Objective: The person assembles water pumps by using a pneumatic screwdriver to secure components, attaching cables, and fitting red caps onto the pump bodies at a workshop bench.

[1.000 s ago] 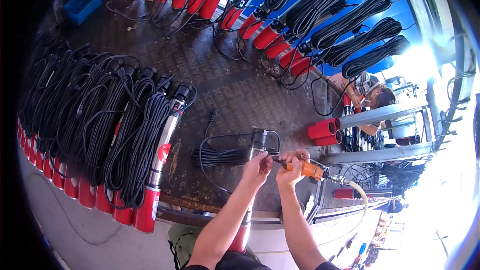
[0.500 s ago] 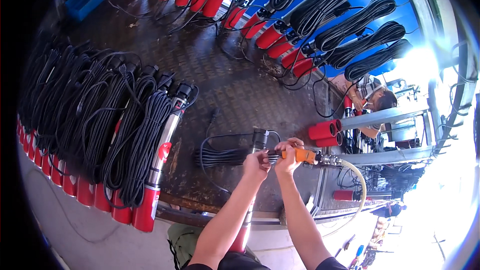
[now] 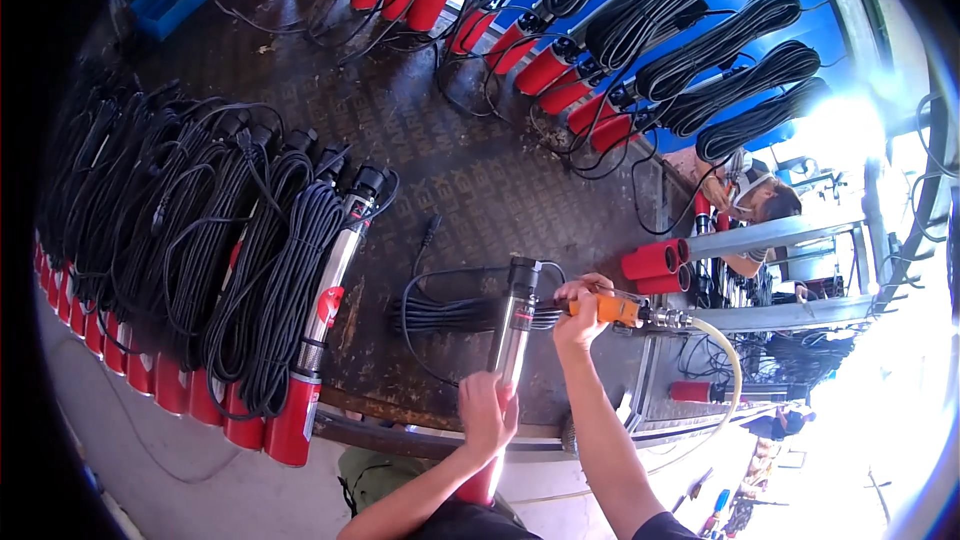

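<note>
Our tube slants across the edge of the bench, red end toward our lap, probably so its black-capped end is within reach. Our left hand curls over its lower part, perhaps steadying it; how firmly, we cannot tell. Apart from that, our right hand is clamped on the orange tool, level beside the tube, its hose trailing rightward, likely to keep clear. Behind lies the bundled cable.
</note>
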